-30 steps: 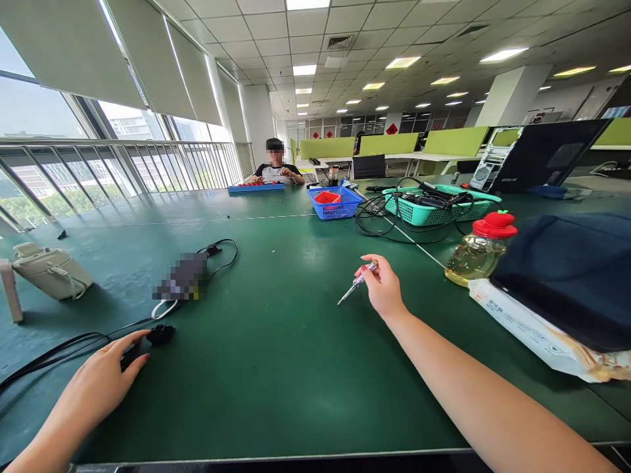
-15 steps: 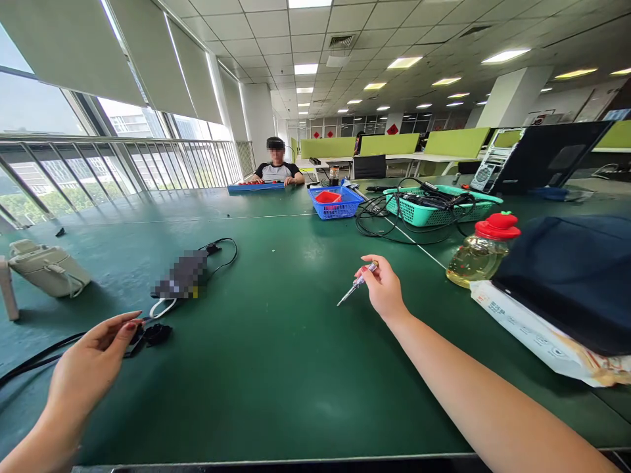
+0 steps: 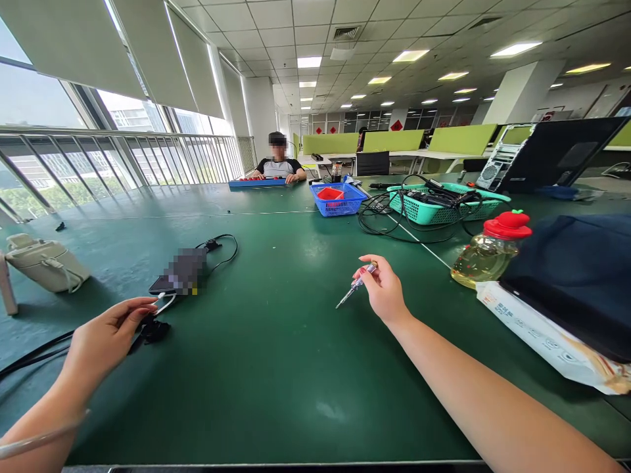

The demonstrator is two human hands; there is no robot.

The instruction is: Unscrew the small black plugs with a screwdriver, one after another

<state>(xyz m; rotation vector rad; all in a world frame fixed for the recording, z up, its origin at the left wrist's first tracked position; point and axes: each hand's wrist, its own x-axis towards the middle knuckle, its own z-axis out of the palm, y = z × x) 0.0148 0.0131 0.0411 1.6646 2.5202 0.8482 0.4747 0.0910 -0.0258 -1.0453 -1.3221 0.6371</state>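
My right hand (image 3: 384, 289) is closed round the handle of a small screwdriver (image 3: 348, 295) with a clear handle. Its metal tip points down and left, over the green table. On the left, my left hand (image 3: 108, 338) pinches the end of a short white cable (image 3: 170, 303) between thumb and fingertips. The cable curves toward a dark, pixel-blurred device (image 3: 182, 270) lying just beyond. Beneath those fingers is a black strap-like object (image 3: 156, 330), partly hidden, and black cords (image 3: 39, 355) run off to the left.
A beige bag-like item (image 3: 46, 263) stands far left. Rightward are a bottle with a red lid (image 3: 486, 256), a wipes pack (image 3: 532, 328) and a dark cloth item (image 3: 576, 282). Farther back stand a blue basket (image 3: 340, 205), a green basket (image 3: 428, 211) of cables and a seated person (image 3: 279, 167).
My left hand has moved slightly up and right, its fingertips now at the white cable's end. The right hand keeps the screwdriver almost where it was. The camera view has shifted a little.
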